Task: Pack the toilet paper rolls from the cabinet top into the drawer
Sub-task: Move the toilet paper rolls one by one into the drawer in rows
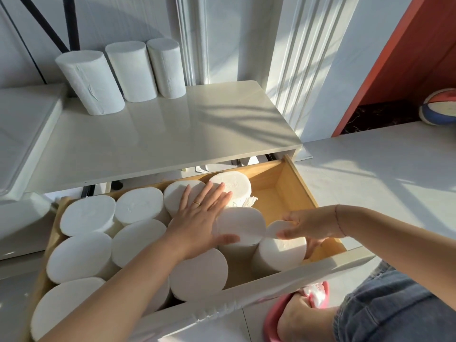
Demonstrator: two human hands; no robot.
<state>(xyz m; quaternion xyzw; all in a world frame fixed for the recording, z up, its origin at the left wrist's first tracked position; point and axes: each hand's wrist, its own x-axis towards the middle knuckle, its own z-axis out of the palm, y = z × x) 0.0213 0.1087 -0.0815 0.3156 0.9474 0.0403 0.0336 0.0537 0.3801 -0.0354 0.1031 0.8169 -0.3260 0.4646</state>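
Three white toilet paper rolls stand upright at the back left of the cabinet top (pixel 158 141): a near one (pixel 90 82), a middle one (pixel 132 71) and a far one (pixel 166 67). Below, the open wooden drawer (pixel 299 178) holds several upright rolls packed in rows. My left hand (pixel 199 218) lies flat with spread fingers on the tops of rolls in the drawer's middle, its thumb against one roll (pixel 243 224). My right hand (pixel 313 224) grips the top edge of the rightmost roll (pixel 281 253) near the drawer's front.
The drawer's right end shows bare wood. A ball (pixel 438 107) lies on the floor at the far right beside an orange panel (pixel 394 62). My foot in a pink slipper (pixel 296 314) stands under the drawer front. A white ledge (pixel 22 129) adjoins the cabinet on the left.
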